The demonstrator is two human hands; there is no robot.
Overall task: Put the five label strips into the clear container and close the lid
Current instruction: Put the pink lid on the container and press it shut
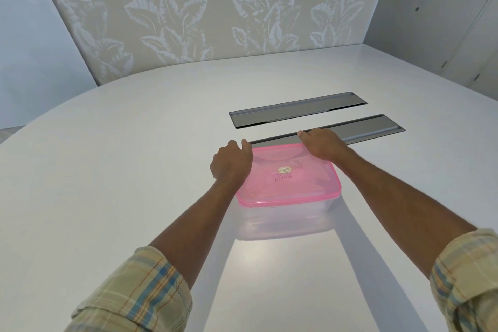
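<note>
On the white table [113, 170], right in front of the person, sits the clear container [285, 219] with its pink lid [293, 183] laid on top. Both hands are on the far end of that lid: the left hand [232, 161] curls closed over the far left corner, the right hand [320, 143] presses flat with fingers together on the far right corner. The near edge lies back toward the body, no hand on it, so pressing there looks next. Strips inside? Cannot tell. Two grey slots [296, 110] lie just beyond, leafy wall [204, 8] behind.
</note>
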